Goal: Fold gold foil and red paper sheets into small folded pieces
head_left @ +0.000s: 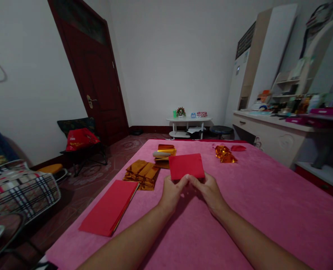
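Observation:
A small red sheet of paper [186, 165] is held up over the pink cloth by both hands. My left hand [173, 189] is closed on its lower left edge, and my right hand [208, 188] grips the lower right edge. The two thumbs meet at the bottom middle of the paper; the other fingers are mostly hidden behind it. To the left lies a stack of long red paper [110, 208]. Beyond that stack sits a pile of folded gold paper [142, 173]. Further back are more gold foil pieces [166, 150] with a greyish oblong object [161, 154] on top.
The pink cloth [256, 210] covers the surface before me. Crumpled gold foil [224, 154] and a small red packet [238, 148] lie at its far right. A white dresser [275, 137] stands to the right, a chair with a red bag [80, 139] to the left.

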Action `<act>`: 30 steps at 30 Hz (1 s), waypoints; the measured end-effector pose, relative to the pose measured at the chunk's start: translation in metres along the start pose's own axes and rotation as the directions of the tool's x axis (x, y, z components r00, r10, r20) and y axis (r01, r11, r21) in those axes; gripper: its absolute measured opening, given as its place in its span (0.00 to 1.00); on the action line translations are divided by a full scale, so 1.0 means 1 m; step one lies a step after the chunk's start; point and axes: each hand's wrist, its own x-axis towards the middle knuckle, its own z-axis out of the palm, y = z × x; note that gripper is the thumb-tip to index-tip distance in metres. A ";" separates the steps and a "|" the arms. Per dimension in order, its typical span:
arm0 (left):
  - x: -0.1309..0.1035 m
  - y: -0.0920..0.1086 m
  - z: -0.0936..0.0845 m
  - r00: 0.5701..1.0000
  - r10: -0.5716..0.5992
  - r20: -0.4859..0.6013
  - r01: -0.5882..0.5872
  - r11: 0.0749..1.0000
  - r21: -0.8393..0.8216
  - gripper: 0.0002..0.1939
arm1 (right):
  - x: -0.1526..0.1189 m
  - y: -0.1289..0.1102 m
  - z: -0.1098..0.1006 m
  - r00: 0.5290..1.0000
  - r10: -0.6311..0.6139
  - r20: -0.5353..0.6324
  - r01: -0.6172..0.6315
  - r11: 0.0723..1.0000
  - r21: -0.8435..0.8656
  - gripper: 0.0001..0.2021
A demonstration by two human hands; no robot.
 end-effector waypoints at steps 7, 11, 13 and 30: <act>0.000 -0.004 0.001 0.999 -0.016 0.035 0.013 0.997 0.081 0.20 | -0.005 0.004 0.002 0.999 0.008 -0.040 -0.010 0.999 -0.042 0.14; 0.004 -0.004 -0.002 1.000 0.005 0.018 -0.007 0.997 0.079 0.18 | -0.001 0.008 -0.006 0.997 -0.009 -0.073 0.005 0.999 -0.045 0.14; 0.007 -0.005 -0.007 0.999 0.039 -0.001 -0.039 0.993 0.110 0.18 | 0.003 0.012 -0.012 0.993 -0.017 -0.115 0.012 0.999 -0.041 0.15; 0.024 0.002 -0.025 0.998 0.049 0.024 -0.048 0.998 -0.034 0.21 | -0.001 0.012 -0.019 0.995 0.067 0.070 -0.062 0.995 -0.077 0.15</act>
